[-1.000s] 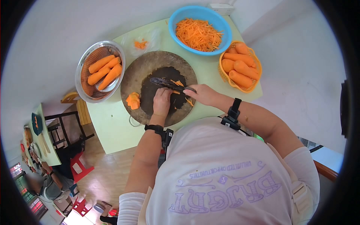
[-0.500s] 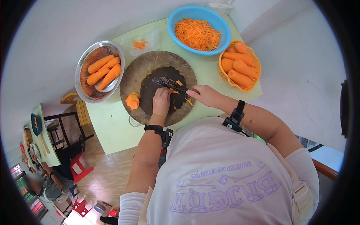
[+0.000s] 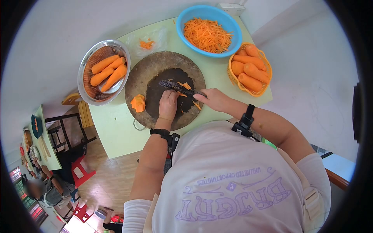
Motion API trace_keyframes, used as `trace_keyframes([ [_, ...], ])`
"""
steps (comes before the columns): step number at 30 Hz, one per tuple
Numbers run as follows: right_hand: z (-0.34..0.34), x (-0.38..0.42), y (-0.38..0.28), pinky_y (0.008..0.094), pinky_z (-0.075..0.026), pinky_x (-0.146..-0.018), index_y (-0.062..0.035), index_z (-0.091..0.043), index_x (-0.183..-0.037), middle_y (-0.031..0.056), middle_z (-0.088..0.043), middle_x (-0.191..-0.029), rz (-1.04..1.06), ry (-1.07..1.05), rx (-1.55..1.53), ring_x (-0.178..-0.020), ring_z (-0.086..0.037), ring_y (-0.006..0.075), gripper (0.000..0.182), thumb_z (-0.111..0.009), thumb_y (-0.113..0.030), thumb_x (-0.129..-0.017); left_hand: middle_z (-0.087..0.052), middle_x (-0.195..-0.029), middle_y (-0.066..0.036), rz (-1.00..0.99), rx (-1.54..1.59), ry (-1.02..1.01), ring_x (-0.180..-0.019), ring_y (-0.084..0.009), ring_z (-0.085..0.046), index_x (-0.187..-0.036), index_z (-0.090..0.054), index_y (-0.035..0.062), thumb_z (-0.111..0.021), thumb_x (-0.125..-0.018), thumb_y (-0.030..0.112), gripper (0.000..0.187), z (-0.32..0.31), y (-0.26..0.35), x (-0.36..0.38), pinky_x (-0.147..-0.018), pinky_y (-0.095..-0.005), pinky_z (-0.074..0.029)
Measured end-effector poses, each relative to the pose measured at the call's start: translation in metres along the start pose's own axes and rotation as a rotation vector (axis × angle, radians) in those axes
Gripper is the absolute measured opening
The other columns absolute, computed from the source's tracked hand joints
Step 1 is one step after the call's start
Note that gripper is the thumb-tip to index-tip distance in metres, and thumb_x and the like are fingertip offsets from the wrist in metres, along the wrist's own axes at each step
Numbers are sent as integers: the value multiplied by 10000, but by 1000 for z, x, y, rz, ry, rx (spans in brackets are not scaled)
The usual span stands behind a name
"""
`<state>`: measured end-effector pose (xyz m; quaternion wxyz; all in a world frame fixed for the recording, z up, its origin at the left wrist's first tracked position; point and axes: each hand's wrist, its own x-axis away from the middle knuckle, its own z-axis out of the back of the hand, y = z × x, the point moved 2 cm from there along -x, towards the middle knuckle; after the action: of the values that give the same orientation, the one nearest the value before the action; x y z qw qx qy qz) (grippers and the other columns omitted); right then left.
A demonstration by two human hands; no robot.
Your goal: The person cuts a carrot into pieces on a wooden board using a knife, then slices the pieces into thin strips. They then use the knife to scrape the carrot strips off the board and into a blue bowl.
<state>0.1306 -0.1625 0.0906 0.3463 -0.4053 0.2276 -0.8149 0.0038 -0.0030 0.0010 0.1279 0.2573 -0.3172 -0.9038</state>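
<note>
My right hand (image 3: pixel 215 99) is wrapped round the handle of a dark-bladed kitchen knife (image 3: pixel 176 86), which lies across the round wooden chopping board (image 3: pixel 140 77). Close beside the blade, my left hand (image 3: pixel 168 104) has its fingers bent down on the wet dark middle of the board. Orange carrot (image 3: pixel 182 94) shows at its fingertips, mostly hidden by the hand and blade. Cut carrot strips (image 3: pixel 185 85) lie just beyond the knife, and more scraps sit near the right hand. A small stack of carrot slices (image 3: pixel 138 103) rests at the board's left edge.
A blue basin (image 3: pixel 180 33) of shredded carrot stands at the back. To the right is a yellow basket (image 3: pixel 232 77) of whole carrots; to the left, a metal colander (image 3: pixel 82 79) with several carrots. A plastic bag (image 3: pixel 159 39) holds scraps. Another person (image 3: pixel 54 190) sits at lower left.
The view has shifted slightly, moving the table's things a little. Both hands and the knife keep nearly the same place on the board.
</note>
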Motion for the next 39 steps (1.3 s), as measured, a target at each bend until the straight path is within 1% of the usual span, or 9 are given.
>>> trace_keyframes([
  [6,-5,-6,3,457,-486,-722,-4,-661,-992,249,-650,-807,34,34,-17,-782,-620,417,532,-490,-507,-966,-645,-890,-102,-6,-2,-18,-862,-288,-628,-844,-652,24,-679,-777,3,76,3,2,-2,-757,-372,-522],
  [9,-6,-6,5,440,-482,-706,-11,-665,-1011,228,-642,-773,27,41,-30,-746,-621,383,520,-497,-500,-966,-648,-896,-100,-22,18,-39,-864,-287,-628,-850,-654,27,-675,-782,6,74,4,-1,-2,-755,-375,-523],
  [11,-8,-9,12,417,-475,-687,-18,-668,-1022,202,-624,-737,-93,-12,-145,-707,-610,336,514,-494,-499,-969,-649,-898,-99,-33,28,-39,-863,-286,-629,-852,-654,30,-673,-783,7,75,4,-2,-2,-754,-375,-523],
  [15,-7,-8,14,399,-468,-676,-16,-670,-1020,178,-607,-717,-95,9,-150,-684,-593,299,514,-492,-496,-971,-647,-891,-96,-31,50,-29,-853,-286,-629,-846,-649,35,-671,-782,2,76,5,-2,-2,-745,-373,-526],
  [17,-2,-3,5,350,-436,-589,-17,-664,-998,88,-516,-612,-26,17,-122,-588,-505,190,448,-506,-436,-989,-644,-887,-95,-29,60,-25,-849,-287,-628,-843,-648,36,-670,-781,1,75,3,-3,-2,-743,-373,-526],
  [24,-1,-1,1,354,-449,-621,-27,-676,-1020,104,-530,-628,11,18,-133,-613,-523,207,437,-510,-429,-987,-638,-872,-98,-32,41,-31,-838,-292,-623,-849,-644,32,-667,-780,-1,80,3,-4,-2,-738,-379,-526],
  [26,1,-1,-2,411,-493,-741,-16,-671,-1081,217,-660,-828,-40,-45,-110,-793,-639,352,527,-489,-498,-971,-639,-872,-98,-40,43,-38,-839,-292,-623,-850,-644,31,-666,-780,-3,81,3,-3,-2,-738,-379,-525],
  [36,3,-3,-8,416,-497,-759,-15,-666,-1097,228,-660,-852,-76,-63,-84,-822,-640,369,530,-486,-497,-971,-637,-870,-90,-33,30,-55,-848,-288,-617,-842,-654,37,-659,-764,-14,94,2,-3,-2,-750,-376,-521],
  [39,-6,-9,-2,412,-497,-763,-12,-666,-1088,232,-658,-852,-37,-43,-91,-827,-641,369,529,-491,-497,-969,-637,-878,-89,-31,34,-59,-852,-289,-616,-841,-654,38,-657,-761,-18,97,2,-3,-1,-755,-377,-520],
])
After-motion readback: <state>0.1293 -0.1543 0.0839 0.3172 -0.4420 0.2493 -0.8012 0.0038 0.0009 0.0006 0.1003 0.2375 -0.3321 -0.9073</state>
